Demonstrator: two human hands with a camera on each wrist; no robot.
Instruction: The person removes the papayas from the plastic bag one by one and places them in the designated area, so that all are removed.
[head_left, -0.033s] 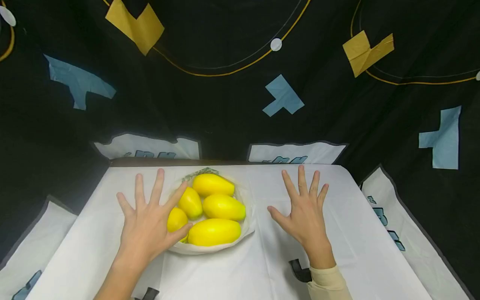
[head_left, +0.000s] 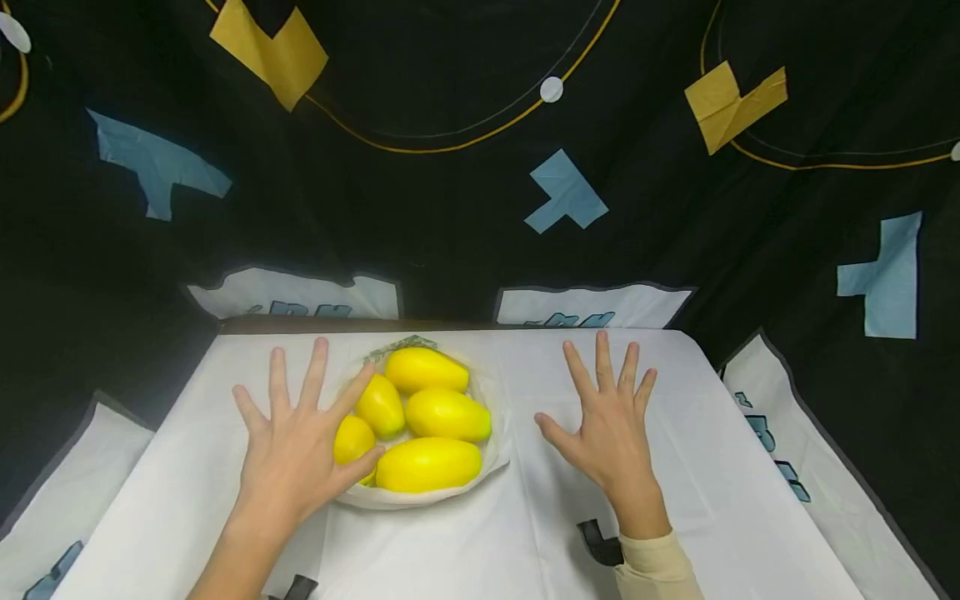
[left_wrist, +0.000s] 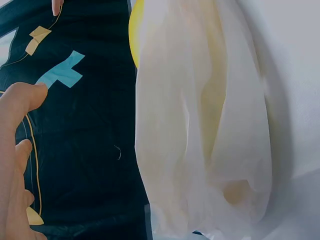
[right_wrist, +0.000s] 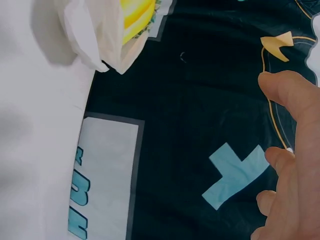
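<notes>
The left hand [head_left: 292, 458], spread, hides part of the bag [left_wrist: 200, 125] and its leftmost fruit [head_left: 354, 439]; the right hand [head_left: 611, 429], also spread, is apart.

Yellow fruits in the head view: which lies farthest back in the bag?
The topmost yellow fruit, beside the bag's printed edge; the others all appear lower.
</notes>
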